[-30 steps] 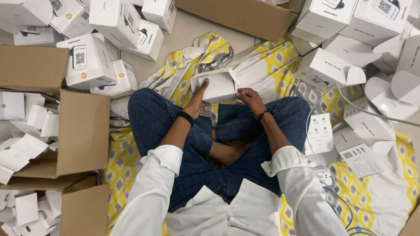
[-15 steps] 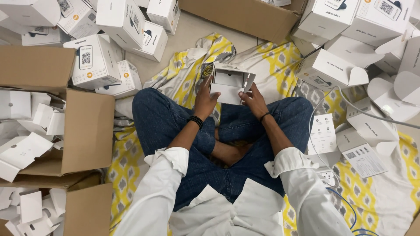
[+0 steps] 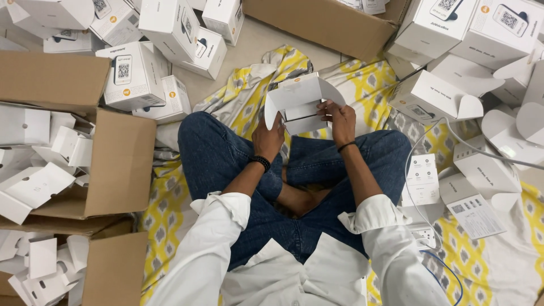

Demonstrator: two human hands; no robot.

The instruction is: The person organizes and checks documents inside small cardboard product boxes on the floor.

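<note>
A patterned sheet (image 3: 362,85) covered the floor, cartons (image 3: 122,156) at nine o'clock, boxes (image 3: 136,73) at eleven. Over the crossed legs, an open white box (image 3: 297,102) sat dead centre, left hand (image 3: 267,139) and right hand (image 3: 341,120) both clamped on it.

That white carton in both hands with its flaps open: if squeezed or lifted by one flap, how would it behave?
The white carton looks thin and probably light. Its open curved flap would likely bend if pulled. Left hand and right hand grip opposite sides; a hard squeeze may buckle it.
</note>
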